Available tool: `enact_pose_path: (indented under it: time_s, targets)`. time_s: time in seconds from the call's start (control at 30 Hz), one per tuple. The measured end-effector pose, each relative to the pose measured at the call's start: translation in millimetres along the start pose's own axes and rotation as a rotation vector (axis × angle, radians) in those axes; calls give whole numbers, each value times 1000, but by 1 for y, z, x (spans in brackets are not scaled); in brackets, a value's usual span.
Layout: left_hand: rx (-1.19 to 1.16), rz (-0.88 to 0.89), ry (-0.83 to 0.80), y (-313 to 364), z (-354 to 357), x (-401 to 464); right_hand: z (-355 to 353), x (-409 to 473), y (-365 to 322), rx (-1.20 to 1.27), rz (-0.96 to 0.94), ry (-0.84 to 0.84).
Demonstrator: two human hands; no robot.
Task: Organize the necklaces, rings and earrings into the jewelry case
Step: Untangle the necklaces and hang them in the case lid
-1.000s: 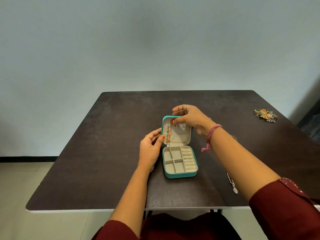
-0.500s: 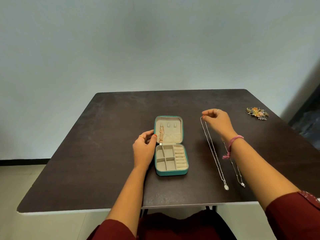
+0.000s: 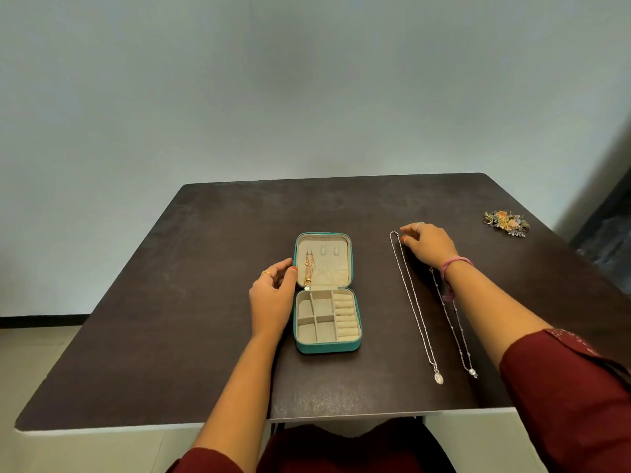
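Right hand point(image 3: 428, 246) pinching chain point(image 3: 415, 303) top at 2 o'clock; left hand point(image 3: 273, 297), fingers loosely curled, steadying case point(image 3: 326, 291) at centre. Risk: lifted chain snagging the second chain point(image 3: 454, 319) lying beside it, tangling both.

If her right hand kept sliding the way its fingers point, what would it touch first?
The right hand points left, so it would first meet the silver necklace's top loop at its fingertips, probably touching already; beyond lies the open jewelry case.
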State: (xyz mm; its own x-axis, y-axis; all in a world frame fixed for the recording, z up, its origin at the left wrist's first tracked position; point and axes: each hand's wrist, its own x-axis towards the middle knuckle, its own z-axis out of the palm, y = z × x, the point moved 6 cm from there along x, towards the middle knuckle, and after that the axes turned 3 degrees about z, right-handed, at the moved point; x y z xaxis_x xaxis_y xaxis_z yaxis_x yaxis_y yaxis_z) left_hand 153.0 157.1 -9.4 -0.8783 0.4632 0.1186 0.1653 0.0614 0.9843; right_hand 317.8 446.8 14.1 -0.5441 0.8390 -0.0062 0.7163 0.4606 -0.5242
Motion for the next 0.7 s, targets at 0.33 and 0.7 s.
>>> enact_pose_path:
  time_s: [0.33, 0.7]
  targets:
    - [-305, -79, 127, -9, -7, 7, 6, 20, -8, -142, 10, 124]
    - [-334, -111, 169, -7, -8, 9, 11, 20, -20, -225, 68, 73]
